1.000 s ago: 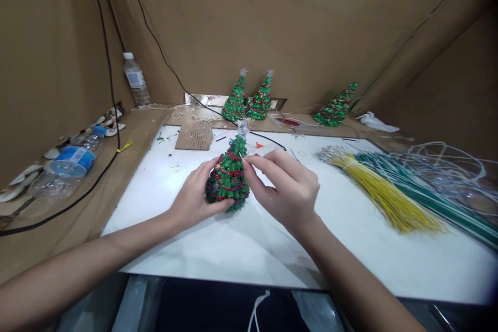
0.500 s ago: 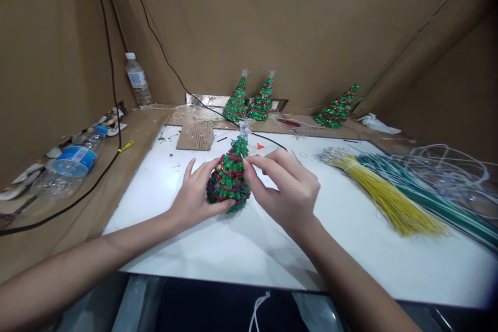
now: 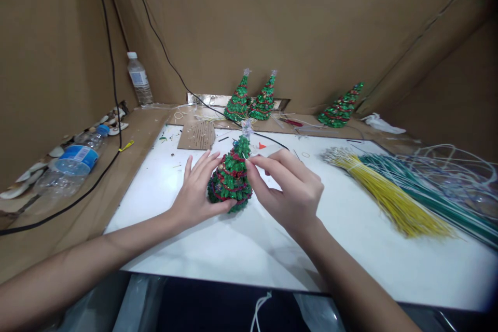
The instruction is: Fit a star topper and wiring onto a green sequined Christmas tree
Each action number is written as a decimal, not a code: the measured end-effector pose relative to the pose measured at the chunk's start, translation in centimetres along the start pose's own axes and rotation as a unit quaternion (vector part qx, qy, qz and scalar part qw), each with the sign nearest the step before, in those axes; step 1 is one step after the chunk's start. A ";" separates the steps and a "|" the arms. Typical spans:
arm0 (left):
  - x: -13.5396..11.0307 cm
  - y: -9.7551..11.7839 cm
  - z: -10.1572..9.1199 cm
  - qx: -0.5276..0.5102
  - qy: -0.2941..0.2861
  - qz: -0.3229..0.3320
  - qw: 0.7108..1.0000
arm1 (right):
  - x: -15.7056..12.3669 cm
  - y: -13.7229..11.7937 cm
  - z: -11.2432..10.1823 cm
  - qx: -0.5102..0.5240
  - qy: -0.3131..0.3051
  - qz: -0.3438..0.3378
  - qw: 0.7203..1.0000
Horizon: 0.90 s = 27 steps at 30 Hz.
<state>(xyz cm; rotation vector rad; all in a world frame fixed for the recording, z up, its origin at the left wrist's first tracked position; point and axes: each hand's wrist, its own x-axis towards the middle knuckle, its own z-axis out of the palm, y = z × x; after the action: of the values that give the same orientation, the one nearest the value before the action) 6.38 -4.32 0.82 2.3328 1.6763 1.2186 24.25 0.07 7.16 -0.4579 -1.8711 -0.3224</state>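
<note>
A small green beaded Christmas tree (image 3: 230,179) with red garlands and a clear star on top stands on the white work surface (image 3: 218,244). My left hand (image 3: 194,192) cups its left side, thumb under the base and fingers stretched out along it. My right hand (image 3: 290,187) is at the tree's right side, thumb and forefinger pinched together against the upper branches; what they hold is too small to make out.
Three finished trees (image 3: 249,97) stand at the back on cardboard, one (image 3: 340,106) leaning. Bundles of yellow wires (image 3: 385,197) and green wires (image 3: 424,194) lie at the right. A lying water bottle (image 3: 70,163), an upright bottle (image 3: 139,79), a black cable and a cardboard piece (image 3: 197,136) are at the left.
My left hand's fingers have uncurled from the tree and now stretch out along its side. The right hand's pinch stays at the upper branches.
</note>
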 end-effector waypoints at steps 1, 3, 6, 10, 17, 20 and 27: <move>0.0 0.0 0.0 0.001 0.000 0.000 1.000 | 0.0 0.0 0.0 0.001 0.000 0.001 1.000; 0.0 0.0 0.0 0.003 0.002 0.002 1.000 | 0.0 0.0 0.0 0.002 0.000 0.001 1.000; -0.1 -0.1 0.1 0.008 0.003 0.009 1.000 | -0.1 0.0 0.0 0.003 -0.001 0.001 1.000; -0.2 -0.2 0.1 0.015 0.000 0.015 1.000 | -0.1 0.1 0.0 -0.003 0.002 -0.002 1.000; -0.1 -0.2 0.0 0.014 -0.012 0.006 1.000 | -0.2 0.0 0.0 -0.006 0.007 -0.007 1.000; -0.1 -0.3 0.1 0.010 -0.011 0.009 1.000 | -0.1 0.1 0.1 -0.005 0.007 -0.008 1.000; -0.1 -0.2 0.1 -0.007 -0.006 0.014 1.000 | -0.1 0.0 0.1 -0.006 0.008 -0.008 1.000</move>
<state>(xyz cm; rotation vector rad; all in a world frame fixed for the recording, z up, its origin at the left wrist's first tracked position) 6.30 -4.30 0.60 2.3582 1.6318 1.2141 24.18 0.16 7.05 -0.4471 -1.8600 -0.3472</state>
